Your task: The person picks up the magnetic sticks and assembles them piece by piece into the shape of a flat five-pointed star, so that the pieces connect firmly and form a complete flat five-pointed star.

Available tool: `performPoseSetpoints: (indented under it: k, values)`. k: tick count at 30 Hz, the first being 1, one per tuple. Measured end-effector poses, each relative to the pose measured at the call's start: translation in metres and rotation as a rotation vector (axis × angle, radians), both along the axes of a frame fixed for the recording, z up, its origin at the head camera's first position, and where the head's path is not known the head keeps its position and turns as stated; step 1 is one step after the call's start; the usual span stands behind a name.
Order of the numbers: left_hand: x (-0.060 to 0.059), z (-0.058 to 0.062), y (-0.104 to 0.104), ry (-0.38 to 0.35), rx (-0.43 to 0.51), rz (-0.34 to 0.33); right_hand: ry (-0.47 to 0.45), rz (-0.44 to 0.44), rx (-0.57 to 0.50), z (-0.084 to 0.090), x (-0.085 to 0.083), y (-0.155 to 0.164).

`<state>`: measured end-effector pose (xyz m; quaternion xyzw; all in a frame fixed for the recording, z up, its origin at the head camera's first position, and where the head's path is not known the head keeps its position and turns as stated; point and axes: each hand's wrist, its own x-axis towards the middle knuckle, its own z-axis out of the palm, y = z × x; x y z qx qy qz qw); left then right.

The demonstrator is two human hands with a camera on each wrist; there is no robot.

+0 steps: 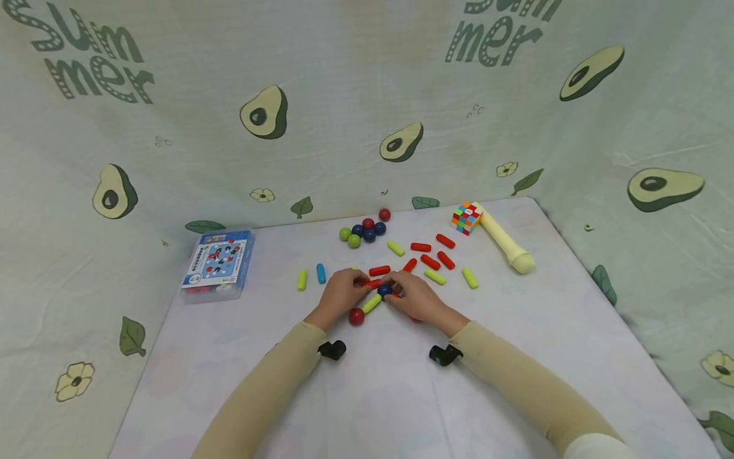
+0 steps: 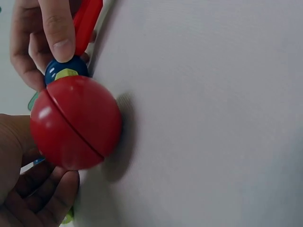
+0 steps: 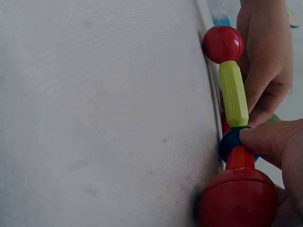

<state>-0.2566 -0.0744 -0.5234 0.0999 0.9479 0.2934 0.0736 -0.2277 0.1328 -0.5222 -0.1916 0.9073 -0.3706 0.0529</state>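
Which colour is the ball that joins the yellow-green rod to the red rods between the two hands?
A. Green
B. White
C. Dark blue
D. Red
C: in the head view a dark blue ball sits between the hands at the upper end of the yellow-green rod, and the right wrist view shows the right hand touching it.

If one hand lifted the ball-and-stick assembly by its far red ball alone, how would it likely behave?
The red ball meets the yellow-green stick only end to end, so that joint would probably hinge or part. The glossy, round ball would likely roll if freed. The pieces look like plastic, so probably light.
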Motion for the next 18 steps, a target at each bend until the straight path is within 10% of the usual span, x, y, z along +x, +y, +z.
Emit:
performPoseSetpoints:
  k: [18]
  values:
    - [0.029, 0.0, -0.038, 0.025, 0.0, 0.088, -0.005, -0.045, 0.016, -0.002, -0.009, -0.001]
